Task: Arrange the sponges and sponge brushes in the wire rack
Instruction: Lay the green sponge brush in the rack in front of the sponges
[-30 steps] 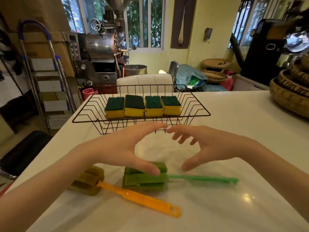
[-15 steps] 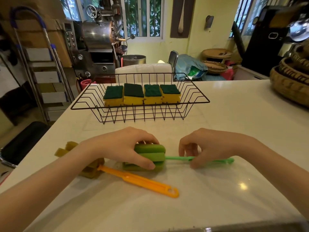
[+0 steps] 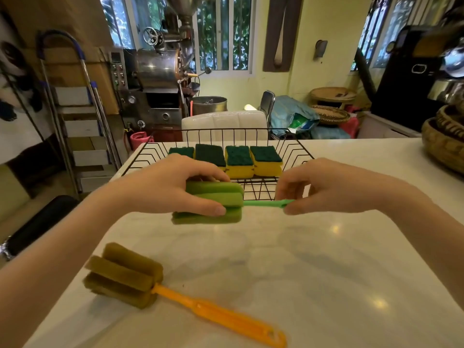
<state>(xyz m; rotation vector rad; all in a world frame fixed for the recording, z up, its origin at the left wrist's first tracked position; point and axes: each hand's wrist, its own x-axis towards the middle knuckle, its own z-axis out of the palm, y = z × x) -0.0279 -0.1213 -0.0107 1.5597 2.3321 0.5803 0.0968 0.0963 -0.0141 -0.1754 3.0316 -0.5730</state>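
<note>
Hands hold the green sponge brush (image 3: 213, 202) in front of the wire rack (image 3: 150, 153).

Lifted clear of the white countertop (image 3: 313, 259), the brush lies level just before the rack's near wall; the left hand (image 3: 165, 187) is closed around its green sponge head, thumb under and fingers over, while the right hand (image 3: 324, 187) pinches the thin green handle at its far end. Inside the rack, four yellow sponges (image 3: 238, 162) with dark green scouring tops sit side by side in a row, the leftmost partly hidden behind the left hand. Well nearer the person than the rack, an orange-handled sponge brush (image 3: 160, 285) with an olive sponge head lies flat on the countertop, untouched, handle pointing away to the right. Right of the rack, woven baskets (image 3: 444, 144) stand at the countertop's edge.
</note>
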